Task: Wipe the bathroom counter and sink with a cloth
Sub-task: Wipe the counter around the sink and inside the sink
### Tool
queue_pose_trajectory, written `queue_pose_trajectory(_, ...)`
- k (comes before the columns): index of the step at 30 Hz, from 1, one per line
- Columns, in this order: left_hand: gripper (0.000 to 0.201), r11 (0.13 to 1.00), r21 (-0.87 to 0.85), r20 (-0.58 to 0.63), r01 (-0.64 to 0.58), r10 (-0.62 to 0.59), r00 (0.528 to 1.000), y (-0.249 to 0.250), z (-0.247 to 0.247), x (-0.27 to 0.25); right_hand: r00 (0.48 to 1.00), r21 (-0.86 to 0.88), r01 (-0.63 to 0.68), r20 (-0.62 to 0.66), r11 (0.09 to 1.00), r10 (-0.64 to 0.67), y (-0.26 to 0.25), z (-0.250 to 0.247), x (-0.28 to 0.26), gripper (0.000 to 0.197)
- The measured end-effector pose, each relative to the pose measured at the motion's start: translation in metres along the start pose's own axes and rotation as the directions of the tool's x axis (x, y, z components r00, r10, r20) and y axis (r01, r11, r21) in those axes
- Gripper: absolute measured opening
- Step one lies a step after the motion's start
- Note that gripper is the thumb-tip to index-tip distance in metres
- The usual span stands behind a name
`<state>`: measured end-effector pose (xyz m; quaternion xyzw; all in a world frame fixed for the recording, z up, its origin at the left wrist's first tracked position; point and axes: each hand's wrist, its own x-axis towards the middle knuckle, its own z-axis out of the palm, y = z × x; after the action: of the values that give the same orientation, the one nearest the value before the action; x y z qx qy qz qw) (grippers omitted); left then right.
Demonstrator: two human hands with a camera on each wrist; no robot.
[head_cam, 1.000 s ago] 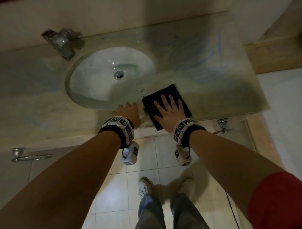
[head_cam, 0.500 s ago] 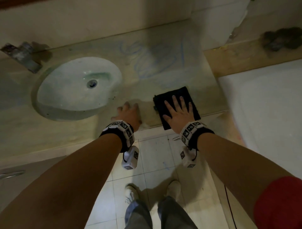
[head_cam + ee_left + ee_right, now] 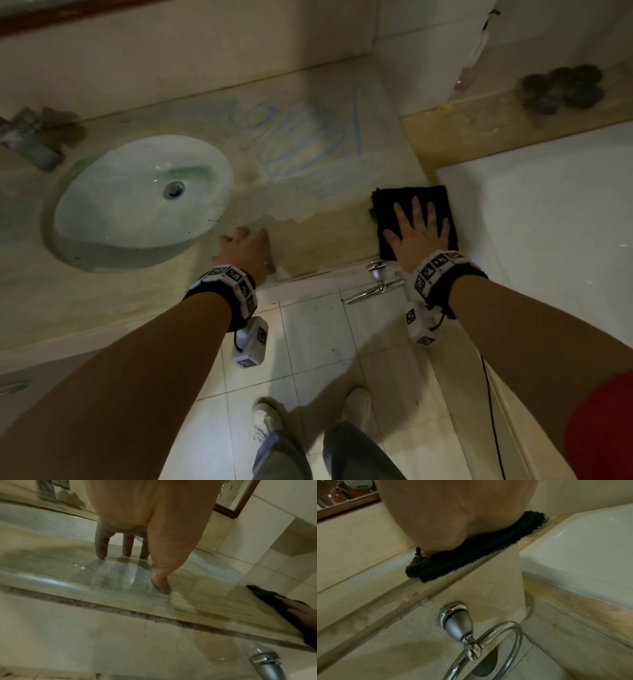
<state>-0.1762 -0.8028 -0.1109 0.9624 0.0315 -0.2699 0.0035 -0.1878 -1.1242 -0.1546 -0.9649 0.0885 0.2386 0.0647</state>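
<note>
A folded black cloth (image 3: 387,205) lies flat at the counter's front right corner, beside the white tub. My right hand (image 3: 419,233) presses on it with fingers spread and straight; in the right wrist view the cloth (image 3: 471,553) shows under the palm. My left hand (image 3: 245,248) rests on its fingertips (image 3: 101,551) on the wet marble counter (image 3: 308,240), just right of the oval white sink (image 3: 130,205). It holds nothing. Blue scribble marks (image 3: 291,140) cover the counter behind the wiped strip.
A metal faucet (image 3: 30,144) stands at the sink's back left. A chrome towel ring (image 3: 471,642) hangs on the cabinet front below the cloth. A white bathtub (image 3: 548,222) adjoins the counter's right end. My shoes (image 3: 267,418) stand on the tiled floor.
My right hand has slid the cloth to the right along the front of the counter to its right corner, leaving a wet strip. The left hand has stayed by the sink.
</note>
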Motion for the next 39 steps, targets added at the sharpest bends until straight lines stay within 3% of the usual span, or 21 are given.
queue_pose_trajectory(4,0.082,1.0,0.019,-0.02,0.021,-0.02,1.0,-0.002,0.004,0.001,0.999,0.003,-0.049,0.011,0.999,0.049,-0.006,-0.004,0.01,0.066)
queue_pose_trajectory(9,0.106,0.993,-0.088,0.002,0.076,-0.076,0.997,-0.019,0.009,0.009,0.996,-0.013,-0.087,0.003,0.996,0.087,-0.018,-0.011,0.027,0.069)
queue_pose_trajectory(17,0.116,0.987,-0.142,0.074,0.077,-0.067,0.995,-0.023,0.003,0.018,0.998,-0.051,-0.057,-0.029,0.997,0.056,-0.055,-0.023,0.054,0.07)
queue_pose_trajectory(23,0.118,0.988,-0.138,0.069,0.067,-0.058,0.996,-0.023,0.002,0.019,0.992,-0.125,0.116,-0.031,0.985,-0.121,-0.103,-0.027,0.065,0.068)
queue_pose_trajectory(30,0.121,0.994,-0.102,0.052,0.044,-0.039,0.998,-0.027,0.009,0.026,0.941,-0.166,0.333,-0.001,0.928,-0.337,-0.161,-0.016,0.058,0.067)
queue_pose_trajectory(39,0.121,1.0,-0.02,0.024,0.007,-0.006,1.0,-0.035,0.018,0.038,0.904,-0.193,0.424,0.04,0.885,-0.425,-0.17,0.013,0.012,0.066)
